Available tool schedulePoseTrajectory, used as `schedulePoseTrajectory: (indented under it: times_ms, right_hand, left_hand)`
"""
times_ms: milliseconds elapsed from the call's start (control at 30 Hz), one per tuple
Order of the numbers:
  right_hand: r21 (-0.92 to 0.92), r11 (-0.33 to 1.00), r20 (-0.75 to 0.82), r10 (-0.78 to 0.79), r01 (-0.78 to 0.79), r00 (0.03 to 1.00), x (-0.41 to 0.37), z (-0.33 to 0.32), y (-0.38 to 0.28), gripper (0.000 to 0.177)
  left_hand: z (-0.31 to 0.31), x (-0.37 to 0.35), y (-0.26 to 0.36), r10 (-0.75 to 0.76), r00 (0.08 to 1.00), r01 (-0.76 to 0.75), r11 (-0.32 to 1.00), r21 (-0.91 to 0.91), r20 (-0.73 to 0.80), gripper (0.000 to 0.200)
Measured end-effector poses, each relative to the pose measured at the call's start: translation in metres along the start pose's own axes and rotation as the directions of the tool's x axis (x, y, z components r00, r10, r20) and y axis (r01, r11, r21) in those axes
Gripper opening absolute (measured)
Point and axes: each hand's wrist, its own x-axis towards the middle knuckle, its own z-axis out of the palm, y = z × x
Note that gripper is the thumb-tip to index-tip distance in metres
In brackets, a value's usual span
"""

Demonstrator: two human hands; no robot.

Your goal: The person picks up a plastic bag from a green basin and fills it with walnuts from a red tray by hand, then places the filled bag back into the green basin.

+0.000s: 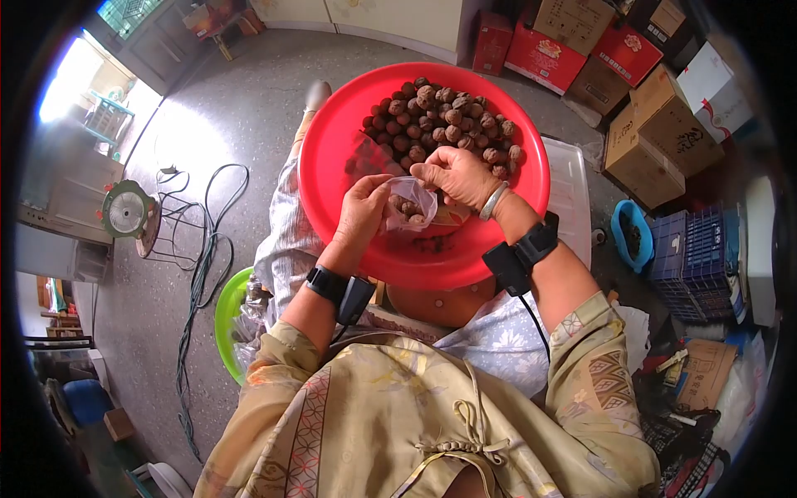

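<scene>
A small clear plastic bag (pixel 425 202) with several walnuts (pixel 407 207) in it is held above a wide red basin (pixel 332 108). My left hand (pixel 363 212) pinches the bag's left edge between thumb and fingers. At the bag's upper right rim, my right hand (pixel 462 177) is closed with its thumb and forefinger pressed together on the plastic; its other fingers are partly hidden. A large heap of brown walnuts (pixel 427 116) fills the far side of the basin. Dark crumbs (pixel 436 243) lie on the basin's near side.
A green basin (pixel 226 319) with plastic bags stands at my left, near a long cable (pixel 203 249) on the floor. Cardboard boxes (pixel 656 124) are stacked at the far right. A blue basin (pixel 618 228) and a blue crate (pixel 689 257) stand at my right.
</scene>
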Motion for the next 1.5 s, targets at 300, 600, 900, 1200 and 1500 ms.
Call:
schedulePoseTrajectory:
  times_ms: [300,600,900,1200,1500]
  right_hand:
    - [0.044,0.994,0.008,0.104,-0.105,0.995,0.002,-0.002,0.002,0.046]
    - [0.118,0.981,0.015,0.153,-0.153,0.988,0.008,-0.008,0.014,0.024]
    - [-0.018,0.980,0.028,-0.199,0.199,0.980,0.002,0.009,0.006,0.021]
    - [-0.734,0.661,-0.132,0.087,-0.156,0.987,0.000,0.012,0.025,0.029]
    - [-0.572,0.810,0.036,-0.130,0.127,0.991,0.002,0.013,0.028,0.016]
  left_hand:
    - [0.000,0.001,0.000,0.015,1.000,-0.015,1.000,0.009,0.001,0.028]
    - [0.000,0.001,-0.002,0.012,1.000,-0.012,1.000,0.002,-0.008,0.028]
    - [0.000,0.001,-0.001,0.006,1.000,-0.006,1.000,0.020,-0.009,0.029]
    - [-0.001,0.003,-0.002,0.013,1.000,-0.013,0.999,0.033,-0.003,0.028]
    - [0.000,0.001,0.001,0.024,0.998,-0.023,1.000,0.008,-0.064,0.018]
